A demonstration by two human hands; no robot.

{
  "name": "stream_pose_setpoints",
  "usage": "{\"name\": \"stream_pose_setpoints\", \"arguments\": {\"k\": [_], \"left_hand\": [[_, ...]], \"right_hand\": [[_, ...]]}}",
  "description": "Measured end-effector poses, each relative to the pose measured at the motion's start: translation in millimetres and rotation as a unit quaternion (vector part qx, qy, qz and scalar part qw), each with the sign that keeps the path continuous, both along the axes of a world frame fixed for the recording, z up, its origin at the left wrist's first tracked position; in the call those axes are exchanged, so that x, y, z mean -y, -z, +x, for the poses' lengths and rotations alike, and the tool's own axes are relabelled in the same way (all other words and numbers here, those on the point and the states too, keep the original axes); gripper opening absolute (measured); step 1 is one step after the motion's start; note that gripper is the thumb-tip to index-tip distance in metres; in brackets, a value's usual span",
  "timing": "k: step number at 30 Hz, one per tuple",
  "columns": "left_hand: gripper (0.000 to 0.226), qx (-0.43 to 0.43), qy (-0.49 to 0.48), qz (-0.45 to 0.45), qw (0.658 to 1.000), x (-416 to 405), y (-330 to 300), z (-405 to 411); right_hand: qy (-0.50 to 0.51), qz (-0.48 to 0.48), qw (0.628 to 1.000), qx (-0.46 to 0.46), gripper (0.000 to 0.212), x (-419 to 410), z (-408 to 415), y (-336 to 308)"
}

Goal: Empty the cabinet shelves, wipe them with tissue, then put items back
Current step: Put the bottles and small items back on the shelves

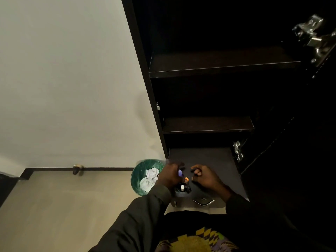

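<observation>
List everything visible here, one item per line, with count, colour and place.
cabinet: one, dark brown, right side, door open
shelves: two, dark, bare, inside the cabinet
hinges: two, silver, cabinet's right edge
bottom surface: one, grey, under the hands
small bottles: a few, white and dark caps, near front edge
purple item: one, in the left hand
orange item: one, between the hands
waste bin: one, green, on floor, left of cabinet
crumpled tissue: white, inside the bin
door stop: one, at the baseboard
left hand: closed on purple item
right hand: fingers curled, empty

Dark brown cabinet shelves [223,69], green bin [143,171] of white tissue [151,176], purple object [180,172], cream wall [69,79]
</observation>
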State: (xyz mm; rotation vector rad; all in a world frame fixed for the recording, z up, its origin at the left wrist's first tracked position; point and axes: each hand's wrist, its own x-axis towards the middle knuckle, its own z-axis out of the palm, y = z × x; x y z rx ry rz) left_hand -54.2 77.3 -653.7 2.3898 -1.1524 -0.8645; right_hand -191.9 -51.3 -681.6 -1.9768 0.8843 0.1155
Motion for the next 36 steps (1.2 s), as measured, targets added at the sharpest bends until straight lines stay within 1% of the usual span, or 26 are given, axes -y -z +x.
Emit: {"name": "stream_pose_setpoints", "arguments": {"k": [2,4,6,9,14,16,18,21,23,27,28,30,32,34,36], "left_hand": [[0.04,0.006,0.003,-0.005,1.0,0,3,1],[0.033,0.011,0.007,-0.005,1.0,1,6,3],[0.024,0.014,0.006,-0.002,1.0,1,11,5],[0.016,0.019,0.005,-0.003,1.0,1,15,5],[0.019,0.03,-0.004,-0.016,0.999,0,14,5],[0.02,0.037,0.0,-0.012,0.999,-1,13,4],[0.021,0.04,0.005,0.0,0.999,-3,14,4],[0.021,0.043,0.006,0.009,0.999,-8,16,4],[0.017,0.046,-0.004,-0.01,0.999,-12,10,4],[0.017,0.065,-0.026,-0.053,0.996,-14,-6,5],[0.021,0.067,-0.034,-0.067,0.995,-14,-12,4],[0.034,0.058,-0.053,-0.094,0.992,-12,-25,1],[0.04,0.041,-0.077,-0.121,0.989,-8,-41,-2],[0.037,0.032,-0.084,-0.159,0.983,-6,-61,-2],[0.027,0.028,-0.089,-0.213,0.973,-2,-81,0]], "right_hand": [[-0.063,-0.045,0.997,-0.014,0.043,0,4,1],[-0.107,-0.082,0.991,-0.022,0.046,0,7,4],[-0.131,-0.106,0.985,-0.035,0.045,-1,10,6],[-0.143,-0.13,0.98,-0.048,0.042,-4,13,7],[-0.155,-0.16,0.974,-0.045,0.027,-13,20,15],[-0.161,-0.178,0.97,-0.041,0.017,-17,24,18],[-0.168,-0.195,0.965,-0.045,0.013,-18,26,20],[-0.156,-0.204,0.965,-0.053,0.012,-17,25,22],[-0.138,-0.197,0.969,-0.052,0.011,-15,23,21],[-0.082,-0.196,0.977,-0.019,0.011,-13,21,12],[-0.071,-0.195,0.978,-0.006,0.011,-12,20,6],[-0.045,-0.164,0.985,0.032,0.008,-13,18,-6],[-0.017,-0.129,0.989,0.077,0.009,-12,15,-19],[0.021,-0.094,0.989,0.111,0.013,-11,12,-39],[0.054,-0.077,0.986,0.14,0.015,-8,12,-67]]}}
